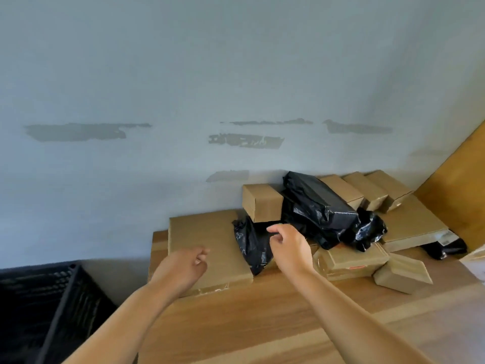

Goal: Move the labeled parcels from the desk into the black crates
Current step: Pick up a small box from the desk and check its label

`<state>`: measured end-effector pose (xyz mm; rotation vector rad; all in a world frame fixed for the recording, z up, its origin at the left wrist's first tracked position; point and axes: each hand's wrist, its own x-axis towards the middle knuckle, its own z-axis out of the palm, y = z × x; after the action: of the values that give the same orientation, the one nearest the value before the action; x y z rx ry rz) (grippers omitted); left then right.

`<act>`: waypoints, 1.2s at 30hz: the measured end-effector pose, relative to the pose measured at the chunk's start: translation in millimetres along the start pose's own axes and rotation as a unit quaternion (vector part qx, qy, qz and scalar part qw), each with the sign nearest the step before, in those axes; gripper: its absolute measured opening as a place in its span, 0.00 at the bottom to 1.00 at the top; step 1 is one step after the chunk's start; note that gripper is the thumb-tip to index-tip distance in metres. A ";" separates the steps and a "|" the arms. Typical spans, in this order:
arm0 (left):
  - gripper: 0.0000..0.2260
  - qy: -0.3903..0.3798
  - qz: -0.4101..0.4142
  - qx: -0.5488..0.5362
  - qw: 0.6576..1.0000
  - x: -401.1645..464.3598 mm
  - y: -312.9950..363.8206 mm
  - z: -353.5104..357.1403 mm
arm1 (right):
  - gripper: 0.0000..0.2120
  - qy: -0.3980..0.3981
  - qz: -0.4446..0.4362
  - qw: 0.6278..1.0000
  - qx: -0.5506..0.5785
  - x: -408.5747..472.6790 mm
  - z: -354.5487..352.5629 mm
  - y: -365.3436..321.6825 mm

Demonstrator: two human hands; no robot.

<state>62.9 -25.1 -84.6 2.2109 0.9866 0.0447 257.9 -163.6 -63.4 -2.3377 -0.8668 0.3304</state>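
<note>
A heap of parcels lies on the wooden desk (262, 319) against the wall. A large flat cardboard parcel (207, 232) sits at the left of the heap. My left hand (186, 266) hovers over its near part, fingers loosely curled, holding nothing. A black plastic-wrapped parcel (252, 248) lies beside the flat one. My right hand (288, 245) is at that black parcel's top edge, fingers bent and apart; a grip is not clear. A small cardboard box (261, 203) and a bigger black-wrapped parcel (320, 203) rest behind. A black crate (55, 308) stands at lower left, below desk level.
More cardboard boxes (367, 190) line the wall at the back right, with flat ones (412, 227) and small ones (401, 274) in front. A wooden panel (456, 185) stands at the right edge. The blue-grey wall (183, 101) closes off the back.
</note>
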 end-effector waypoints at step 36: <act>0.21 0.200 0.029 -0.322 0.925 -29.8 113.0 -49.3 | 0.52 0.017 -0.186 0.976 0.116 -12.1 -54.7 -96.0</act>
<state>99.3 -68.0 29.1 1.6381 0.9395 0.7665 223.6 -139.8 39.6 -1.9155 -1.1584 0.2194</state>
